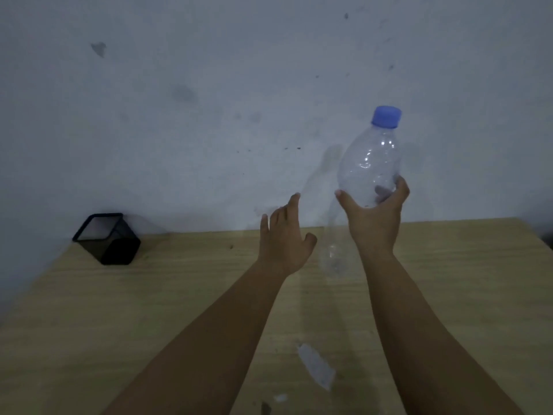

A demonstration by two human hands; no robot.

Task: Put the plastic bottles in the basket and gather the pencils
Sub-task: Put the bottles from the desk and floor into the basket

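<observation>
My right hand (375, 218) grips the base of a clear plastic bottle (369, 163) with a blue cap (386, 116), held upright in the air above the table's far edge. My left hand (282, 239) hovers beside it to the left, fingers spread, holding nothing. A faint, blurred clear shape (330, 253), possibly another bottle, shows between my two hands; I cannot tell exactly what it is. A black mesh holder (109, 239) lies tipped on the table at the far left. No pencils or basket are in view.
The wooden table (119, 310) runs up to a pale wall (209, 100). A crumpled clear wrapper (317, 366) and small scraps (279, 398) lie near the front between my forearms.
</observation>
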